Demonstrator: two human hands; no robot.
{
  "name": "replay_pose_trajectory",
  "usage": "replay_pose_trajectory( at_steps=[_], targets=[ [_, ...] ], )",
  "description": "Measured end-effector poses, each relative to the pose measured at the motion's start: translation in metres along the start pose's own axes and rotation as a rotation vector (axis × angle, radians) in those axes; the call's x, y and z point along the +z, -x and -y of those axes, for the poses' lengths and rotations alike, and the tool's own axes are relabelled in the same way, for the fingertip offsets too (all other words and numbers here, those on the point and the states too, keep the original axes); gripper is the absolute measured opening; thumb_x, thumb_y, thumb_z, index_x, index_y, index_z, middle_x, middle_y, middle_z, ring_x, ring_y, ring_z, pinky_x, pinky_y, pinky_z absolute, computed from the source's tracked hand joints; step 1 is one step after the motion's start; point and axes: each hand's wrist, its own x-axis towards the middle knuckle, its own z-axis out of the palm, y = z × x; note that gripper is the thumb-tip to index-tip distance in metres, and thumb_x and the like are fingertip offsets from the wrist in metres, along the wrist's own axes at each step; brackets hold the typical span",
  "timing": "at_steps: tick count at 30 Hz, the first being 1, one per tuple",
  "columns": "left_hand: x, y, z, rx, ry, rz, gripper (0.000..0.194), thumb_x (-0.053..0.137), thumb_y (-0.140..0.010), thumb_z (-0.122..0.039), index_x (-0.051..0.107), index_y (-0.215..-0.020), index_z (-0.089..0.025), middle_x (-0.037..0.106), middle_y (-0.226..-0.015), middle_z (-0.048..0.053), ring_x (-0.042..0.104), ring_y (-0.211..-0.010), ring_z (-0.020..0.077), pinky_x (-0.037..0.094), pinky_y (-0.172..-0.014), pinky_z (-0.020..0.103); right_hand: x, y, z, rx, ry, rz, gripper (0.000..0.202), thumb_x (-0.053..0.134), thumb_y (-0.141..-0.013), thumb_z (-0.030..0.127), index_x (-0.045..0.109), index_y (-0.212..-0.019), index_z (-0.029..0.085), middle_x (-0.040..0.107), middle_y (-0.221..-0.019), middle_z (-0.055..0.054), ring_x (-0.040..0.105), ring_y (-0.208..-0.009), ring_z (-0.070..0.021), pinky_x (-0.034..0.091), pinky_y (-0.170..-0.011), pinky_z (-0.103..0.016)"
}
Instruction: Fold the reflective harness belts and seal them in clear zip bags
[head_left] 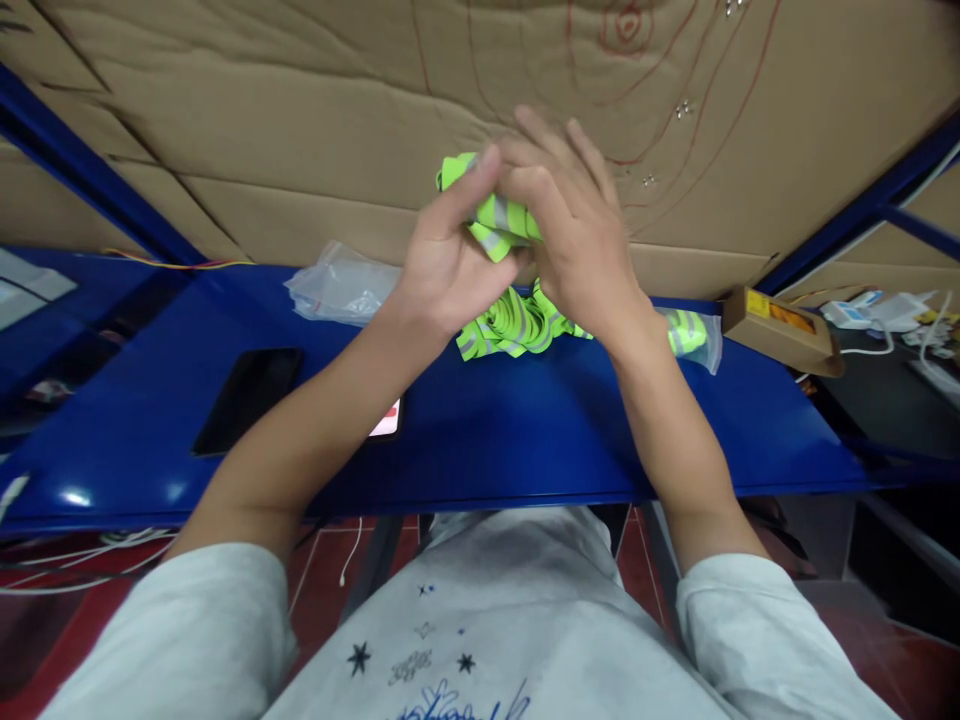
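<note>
Raised above the blue table, my left hand [457,235] is closed around a bundle of neon yellow-green strap with grey reflective bands [501,215]. My right hand [574,220] curls over the same bundle from the right, its fingers slightly blurred and partly spread near the top. Its fingertips' hold on the strap is partly hidden. Below the hands lies a loose heap of the same reflective strap [517,325], folded in several loops. To the right, partly behind my right wrist, a clear plastic bag [694,338] contains more of this strap.
Empty clear plastic bags [341,285] lie left of the heap. A black phone or tablet [247,400] and a lit phone [388,420] are nearer, the latter partly under my left forearm. A small cardboard box [780,330] sits right. Cardboard [315,130] walls the back.
</note>
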Motion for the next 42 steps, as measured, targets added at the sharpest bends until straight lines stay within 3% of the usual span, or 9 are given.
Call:
replay_pose_trajectory(
  at_steps=[2,5,10,16,25,29,33,39,42],
  targets=[
    [-0.002,-0.003,-0.001,0.058,0.092,0.02,0.022,0.048,-0.103,-0.033,0.069,-0.099,-0.032,0.077,-0.105,0.0,0.055,-0.144,0.0228,0.053,-0.117,0.041,-0.002,0.002,-0.005,0.023,-0.146,0.124,0.055,0.043,-0.096,0.009,0.05,-0.149,0.021,0.046,-0.167,-0.001,0.027,-0.163,-0.0207,0.016,-0.137,-0.048],
    [-0.006,-0.009,0.001,0.101,0.213,0.055,0.024,0.048,-0.097,-0.017,0.07,-0.091,-0.025,0.076,-0.111,0.001,0.06,-0.139,0.0221,0.054,-0.116,0.039,-0.002,0.004,-0.017,0.163,-0.441,0.245,0.055,0.06,-0.099,0.039,0.048,-0.151,0.029,0.04,-0.17,-0.001,0.024,-0.164,-0.0212,0.026,-0.134,-0.044],
    [-0.009,-0.009,0.008,0.148,0.074,0.107,0.028,0.049,-0.081,-0.011,0.073,-0.092,-0.021,0.076,-0.104,0.003,0.06,-0.14,0.0259,0.054,-0.115,0.042,0.016,0.001,-0.024,0.517,-0.894,-0.211,0.074,0.071,-0.082,0.076,0.053,-0.144,0.04,0.045,-0.166,0.007,0.037,-0.158,-0.021,0.036,-0.13,-0.033],
    [-0.008,-0.004,0.006,0.284,-0.018,0.199,0.057,0.057,-0.062,-0.018,0.074,-0.114,-0.033,0.08,-0.104,-0.003,0.051,-0.147,0.0284,0.05,-0.119,0.047,0.031,0.001,-0.004,0.69,-1.336,-0.064,0.083,0.09,-0.066,0.066,0.06,-0.136,0.034,0.065,-0.148,0.003,0.055,-0.145,-0.0236,0.053,-0.118,-0.038],
    [-0.011,-0.003,0.009,0.525,-0.14,0.229,0.066,0.069,-0.066,-0.015,0.067,-0.129,-0.033,0.059,-0.15,-0.008,0.035,-0.159,0.0237,0.036,-0.127,0.03,0.035,0.015,-0.003,0.9,-1.34,-0.098,0.069,0.095,-0.055,0.065,0.073,-0.11,0.03,0.078,-0.117,-0.001,0.07,-0.123,-0.0317,0.063,-0.1,-0.047],
    [-0.024,-0.012,0.008,0.286,-0.429,0.337,0.091,0.093,-0.061,-0.017,0.058,-0.144,-0.03,0.059,-0.152,0.003,0.041,-0.156,0.0277,0.038,-0.127,0.039,0.038,0.048,-0.007,0.965,-1.414,-0.161,0.062,0.096,-0.059,0.058,0.075,-0.108,0.027,0.079,-0.117,-0.003,0.074,-0.116,-0.0317,0.064,-0.098,-0.045],
    [-0.083,-0.037,-0.008,-0.068,-0.658,0.445,0.094,0.098,-0.061,-0.021,0.058,-0.146,-0.025,0.068,-0.139,0.006,0.054,-0.141,0.0316,0.038,-0.125,0.048,0.032,0.098,-0.017,1.113,-1.354,-0.154,0.058,0.1,-0.055,0.046,0.077,-0.105,0.026,0.081,-0.111,-0.003,0.077,-0.105,-0.0298,0.064,-0.095,-0.043],
    [-0.23,-0.031,-0.008,0.028,-1.075,-0.318,0.058,0.095,-0.065,-0.04,0.065,-0.108,-0.014,0.07,-0.125,-0.006,0.024,-0.154,0.0279,-0.005,-0.134,0.043,0.034,0.146,-0.031,1.253,-1.286,-0.176,0.056,0.101,-0.054,0.037,0.079,-0.104,0.024,0.082,-0.105,-0.002,0.077,-0.091,-0.023,0.064,-0.089,-0.036],
    [-0.256,-0.008,-0.008,0.061,-1.116,-0.36,0.038,0.082,-0.077,-0.051,0.063,-0.085,-0.018,0.074,-0.104,-0.001,0.019,-0.157,0.029,0.002,-0.132,0.041,0.041,0.147,-0.028,1.243,-1.296,-0.224,0.057,0.1,-0.055,0.036,0.079,-0.106,0.023,0.082,-0.108,-0.002,0.077,-0.093,-0.0224,0.063,-0.09,-0.035]
  ],
)
